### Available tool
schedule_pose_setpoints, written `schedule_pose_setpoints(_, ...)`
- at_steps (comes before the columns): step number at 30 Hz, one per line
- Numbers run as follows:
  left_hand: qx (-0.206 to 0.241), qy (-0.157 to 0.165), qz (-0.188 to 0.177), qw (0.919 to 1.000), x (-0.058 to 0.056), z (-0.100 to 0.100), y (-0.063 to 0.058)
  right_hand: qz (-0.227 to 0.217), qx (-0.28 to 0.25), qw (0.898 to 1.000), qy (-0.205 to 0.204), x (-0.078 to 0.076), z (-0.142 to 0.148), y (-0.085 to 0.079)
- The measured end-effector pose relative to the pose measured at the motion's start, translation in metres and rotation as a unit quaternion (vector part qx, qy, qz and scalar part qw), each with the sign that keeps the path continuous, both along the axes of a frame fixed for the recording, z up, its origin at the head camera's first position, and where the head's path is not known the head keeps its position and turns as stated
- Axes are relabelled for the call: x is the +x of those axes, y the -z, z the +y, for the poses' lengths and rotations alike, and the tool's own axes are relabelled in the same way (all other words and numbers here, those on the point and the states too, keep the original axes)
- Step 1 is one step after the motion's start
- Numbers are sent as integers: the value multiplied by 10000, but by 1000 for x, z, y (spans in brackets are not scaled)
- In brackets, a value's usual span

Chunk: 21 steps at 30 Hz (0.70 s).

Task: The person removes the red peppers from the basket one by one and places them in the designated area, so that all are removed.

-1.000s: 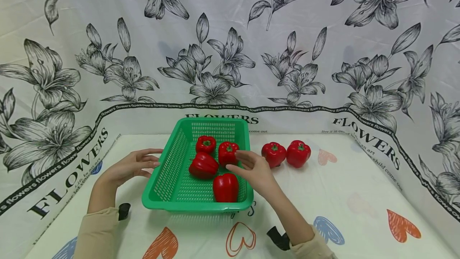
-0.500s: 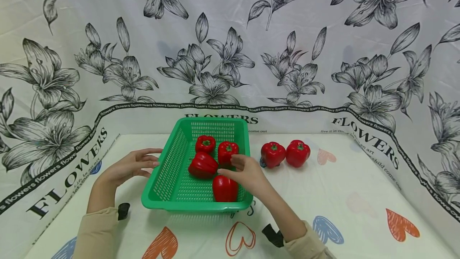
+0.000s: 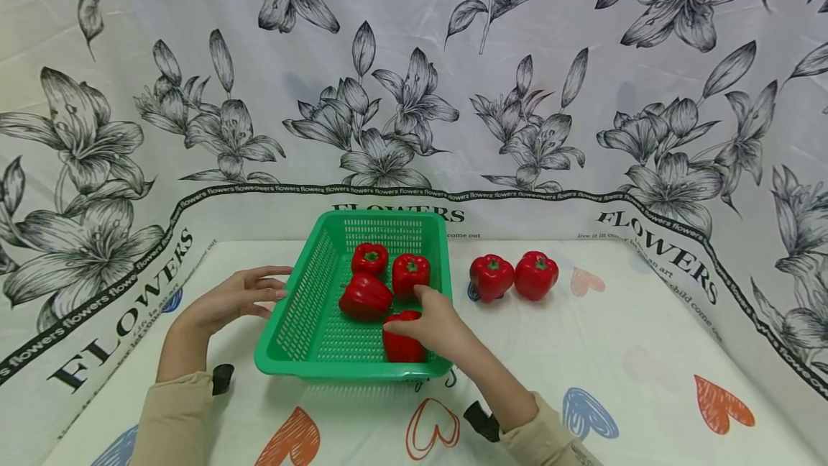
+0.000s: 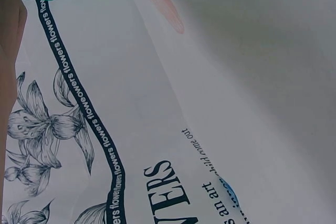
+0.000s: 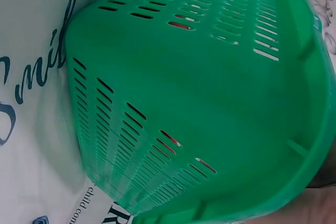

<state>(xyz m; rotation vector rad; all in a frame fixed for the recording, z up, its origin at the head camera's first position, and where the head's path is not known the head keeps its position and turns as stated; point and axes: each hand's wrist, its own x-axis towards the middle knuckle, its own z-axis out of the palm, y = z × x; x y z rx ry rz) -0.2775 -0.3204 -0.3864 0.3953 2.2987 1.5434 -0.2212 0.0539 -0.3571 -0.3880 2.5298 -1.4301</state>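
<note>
A green perforated plastic basket [image 3: 310,367] stands in the head view with several red bell peppers in it. My right hand [image 3: 443,329] is over its right side, thumb stretched across the top of the near bell pepper [image 3: 402,347], fingers spread toward the far bell pepper [image 3: 409,270]. The hand covers part of the near pepper. Another bell pepper [image 3: 365,298] lies on its side, and one more bell pepper [image 3: 369,259] sits behind it. Loosely curved, my left hand [image 3: 236,300] is beside the basket's left rim, fingertips right at it, holding nothing.
Two more bell peppers, a left one [image 3: 491,277] and a right one [image 3: 535,275], sit together on the printed cloth [image 3: 614,336] right of the basket. A floral curtain [image 3: 414,92] hangs behind. Basket walls [image 5: 184,93] fill most of the right wrist view.
My right hand has moved down and toward me, from beside the far right pepper to over the near one. The left hand, basket and peppers stay put.
</note>
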Motion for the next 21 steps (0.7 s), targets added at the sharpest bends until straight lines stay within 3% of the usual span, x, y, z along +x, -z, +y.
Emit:
schedule_pose_setpoints(14, 26, 15, -10, 10000, 0, -2, 2, -70, 644, 9978, -166, 2, -8, 1)
schedule_pose_setpoints(21, -7, 14, 38, 10000, -1, -2, 2, -35, 632, 9979, -164, 0, -12, 4)
